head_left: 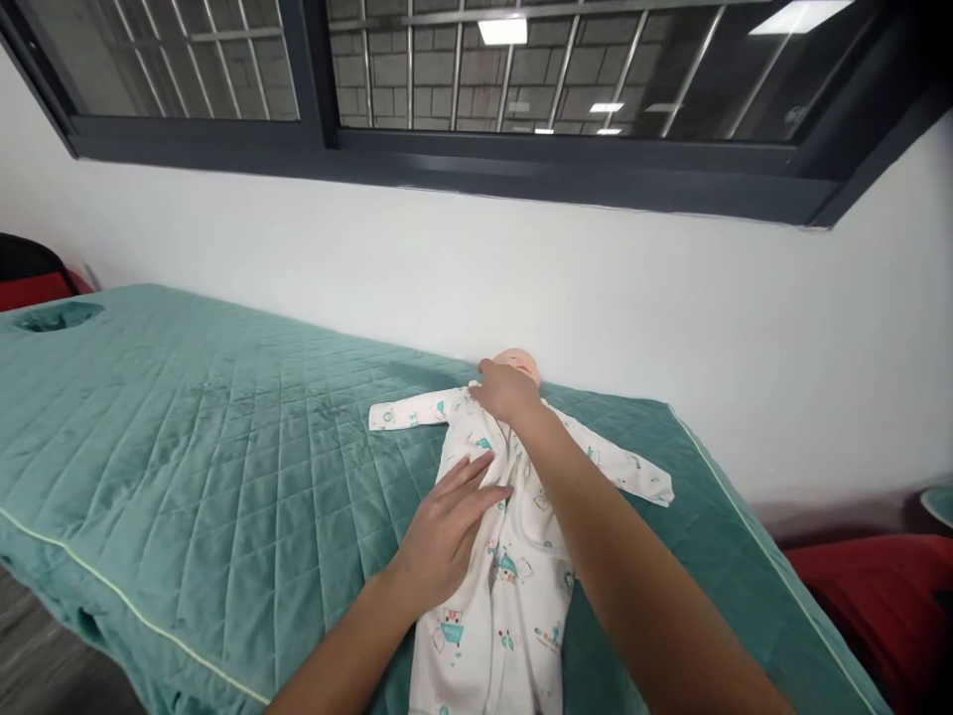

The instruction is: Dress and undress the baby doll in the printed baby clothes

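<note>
A baby doll lies on its back on the green quilted bed, dressed in a white printed romper with its sleeves spread out. My left hand lies flat, fingers stretched, on the romper's left side at the doll's belly. My right hand reaches across to the doll's neck, its fingers curled at the romper's collar, partly covering the chin. What the fingers grip is hidden.
The bed stands against a white wall under a dark-framed window. A face hole is at the bed's far left end. A red seat stands at the right, another red object at the left.
</note>
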### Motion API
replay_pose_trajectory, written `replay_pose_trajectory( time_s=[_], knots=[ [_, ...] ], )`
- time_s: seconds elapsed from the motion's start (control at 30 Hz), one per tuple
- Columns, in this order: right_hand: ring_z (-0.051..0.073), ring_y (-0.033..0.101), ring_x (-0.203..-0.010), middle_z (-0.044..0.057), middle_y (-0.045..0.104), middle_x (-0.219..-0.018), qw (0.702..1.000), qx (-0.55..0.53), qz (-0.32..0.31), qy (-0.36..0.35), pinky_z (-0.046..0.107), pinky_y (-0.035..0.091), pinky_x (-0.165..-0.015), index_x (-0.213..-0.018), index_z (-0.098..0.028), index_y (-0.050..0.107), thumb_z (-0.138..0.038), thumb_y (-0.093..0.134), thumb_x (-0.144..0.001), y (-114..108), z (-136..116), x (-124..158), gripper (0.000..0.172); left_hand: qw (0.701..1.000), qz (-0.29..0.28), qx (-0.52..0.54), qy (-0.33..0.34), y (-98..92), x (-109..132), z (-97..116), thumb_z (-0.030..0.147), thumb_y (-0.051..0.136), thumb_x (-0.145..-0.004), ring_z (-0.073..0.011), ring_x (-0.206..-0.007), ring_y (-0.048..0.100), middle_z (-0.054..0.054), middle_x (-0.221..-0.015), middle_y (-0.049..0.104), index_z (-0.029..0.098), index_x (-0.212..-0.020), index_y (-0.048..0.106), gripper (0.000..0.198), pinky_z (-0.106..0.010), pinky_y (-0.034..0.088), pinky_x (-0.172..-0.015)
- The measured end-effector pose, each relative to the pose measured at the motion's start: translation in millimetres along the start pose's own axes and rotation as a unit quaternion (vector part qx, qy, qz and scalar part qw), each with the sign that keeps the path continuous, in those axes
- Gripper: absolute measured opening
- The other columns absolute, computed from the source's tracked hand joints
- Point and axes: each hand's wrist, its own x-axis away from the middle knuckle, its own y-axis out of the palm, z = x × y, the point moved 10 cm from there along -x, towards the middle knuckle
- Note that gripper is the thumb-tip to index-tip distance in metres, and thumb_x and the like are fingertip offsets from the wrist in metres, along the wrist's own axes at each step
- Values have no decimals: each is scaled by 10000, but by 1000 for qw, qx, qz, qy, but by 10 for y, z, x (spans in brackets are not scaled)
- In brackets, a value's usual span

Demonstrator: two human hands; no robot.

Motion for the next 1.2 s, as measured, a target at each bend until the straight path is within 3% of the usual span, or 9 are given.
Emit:
replay_pose_trajectory(
  time_s=[0.17,0.33,0.43,0.53,0.63,0.77,0.93,1.1,1.2],
  knots=[
    [263,632,-1002,84,689,-1150,995,-47,87,30,332,426,-743,-1158,-255,589,-209,449,-863,-330,390,141,330,998,-2,-51,49,-105,-135,171,-3,352,-917,-208,-1423,376,-130,-1276,639,167,-1221,546,399,-485,332,-1184],
    [266,631,-921,67,707,-1050,985,-97,124,70,339,408,-707,-1124,-264,610,-264,477,-849,-287,744,403,306,988,-99,-79,86,-23,-151,320,35,408,-915,-222,-1364,457,-111,-1371,591,155,-1245,548,379,-471,331,-1178],
    [232,620,-897,55,698,-1045,966,-157,197,51,331,415,-737,-1060,-250,626,-298,488,-855,-327,802,527,252,994,-92,-14,51,-86,-195,273,109,468,-927,-190,-1197,597,-60,-1229,686,185,-1238,563,334,-427,388,-1130],
    [200,613,-818,47,699,-941,940,-230,245,59,314,427,-729,-961,-228,633,-343,492,-861,-365,933,601,208,997,-22,57,-52,-194,-418,-44,212,493,-948,-170,-1062,652,-39,-1127,722,214,-1149,627,241,-343,485,-989],
    [196,605,-764,44,690,-836,936,-257,223,85,315,424,-709,-836,-213,616,-385,505,-846,-268,1039,596,205,975,76,44,-204,-253,-751,-585,267,503,-940,-180,-995,659,-51,-1081,726,211,-1079,669,224,-314,510,-884],
    [211,604,-789,55,681,-824,948,-246,172,105,326,420,-716,-796,-207,591,-451,544,-807,-76,1056,567,248,960,-13,1,-278,77,-1276,-944,283,557,-874,-190,-868,654,-48,-948,731,196,-941,717,194,-304,495,-790],
    [193,598,-751,28,679,-806,941,-280,125,140,306,416,-674,-805,-220,585,-447,572,-774,37,1077,566,229,938,-148,11,-314,269,-1310,-928,386,576,-832,-153,-635,579,-14,-755,682,203,-797,679,213,-255,393,-533],
    [183,558,-694,7,658,-715,946,-261,126,147,299,378,-638,-701,-227,583,-386,538,-792,-35,1112,579,189,933,-138,96,-317,160,-1111,-842,323,593,-814,-109,-570,506,14,-671,613,195,-761,648,149,-220,351,-493],
    [173,533,-653,-1,637,-668,930,-318,121,136,286,374,-608,-667,-219,604,-392,553,-783,8,1170,556,214,907,-136,195,-347,215,-1054,-878,336,561,-851,-91,-513,471,28,-612,557,191,-787,635,175,-205,344,-462]
  ],
)
